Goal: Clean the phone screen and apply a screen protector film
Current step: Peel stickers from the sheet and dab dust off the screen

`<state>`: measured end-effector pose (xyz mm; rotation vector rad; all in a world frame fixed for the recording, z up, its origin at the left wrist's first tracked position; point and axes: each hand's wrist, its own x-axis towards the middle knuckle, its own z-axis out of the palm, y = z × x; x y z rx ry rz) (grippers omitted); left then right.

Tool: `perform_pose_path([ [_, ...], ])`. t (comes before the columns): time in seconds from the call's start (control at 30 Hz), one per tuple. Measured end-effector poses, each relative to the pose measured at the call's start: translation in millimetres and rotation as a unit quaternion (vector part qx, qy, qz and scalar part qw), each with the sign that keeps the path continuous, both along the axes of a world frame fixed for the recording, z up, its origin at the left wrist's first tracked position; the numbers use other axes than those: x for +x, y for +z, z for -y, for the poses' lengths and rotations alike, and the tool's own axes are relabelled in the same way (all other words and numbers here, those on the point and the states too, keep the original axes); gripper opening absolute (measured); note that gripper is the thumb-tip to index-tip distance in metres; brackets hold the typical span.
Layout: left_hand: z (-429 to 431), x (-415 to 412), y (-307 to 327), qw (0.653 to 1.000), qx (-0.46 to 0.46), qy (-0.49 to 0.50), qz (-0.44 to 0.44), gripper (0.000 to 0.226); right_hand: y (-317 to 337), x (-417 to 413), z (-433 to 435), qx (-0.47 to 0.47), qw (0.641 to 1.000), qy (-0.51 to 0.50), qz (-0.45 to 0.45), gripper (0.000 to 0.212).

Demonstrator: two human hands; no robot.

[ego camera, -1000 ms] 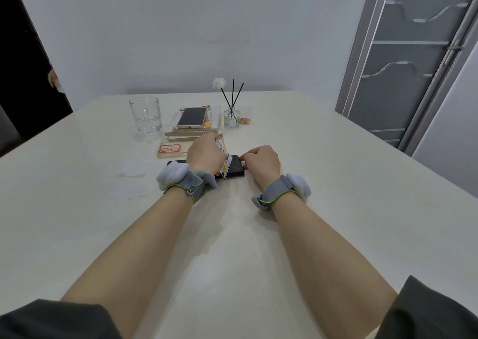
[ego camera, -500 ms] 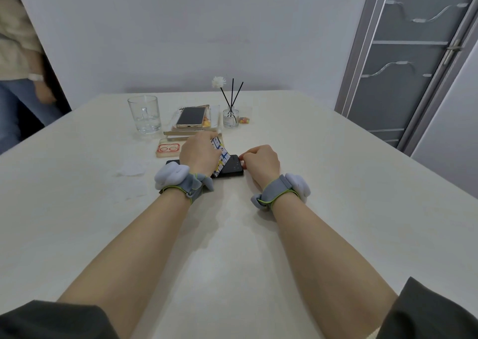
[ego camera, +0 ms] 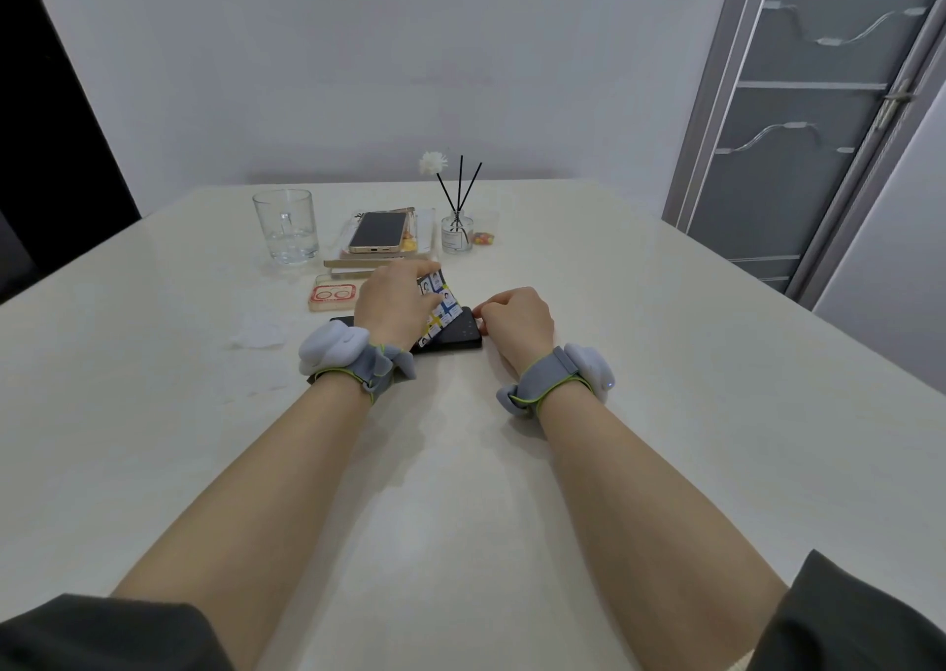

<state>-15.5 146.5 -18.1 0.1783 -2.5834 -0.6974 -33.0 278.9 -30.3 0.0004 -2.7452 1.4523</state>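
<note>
A black phone [ego camera: 457, 335] lies flat on the white table [ego camera: 665, 363], its long side running left to right. My left hand [ego camera: 396, 302] covers its middle and holds a colourful printed card [ego camera: 439, 304] tilted edge-down on the screen. My right hand [ego camera: 517, 320] is curled at the phone's right end, fingertips pinching at that edge; what they pinch is too small to see. Any film on the screen cannot be made out.
Behind the hands stand a glass mug [ego camera: 285, 226], a gold phone [ego camera: 379, 231] on a stack of boxes, a reed diffuser [ego camera: 456, 232] and a small red-and-white packet [ego camera: 332, 296]. White wipes [ego camera: 257, 335] lie to the left. A grey door [ego camera: 798, 122] is at right.
My left hand has slid left along the phone with the card, and the card now stands more upright. The right hand has stayed put. A person at the far left has left view.
</note>
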Motion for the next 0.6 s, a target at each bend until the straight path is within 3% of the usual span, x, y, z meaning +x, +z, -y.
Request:
perform_pose_path([
  [0.6, -1.4, 1.7, -0.3, 0.999, -0.027, 0.005, -0.022, 0.043, 1.3, 0.8, 0.0, 0.003, 1.000, 0.001, 0.003, 0.031],
])
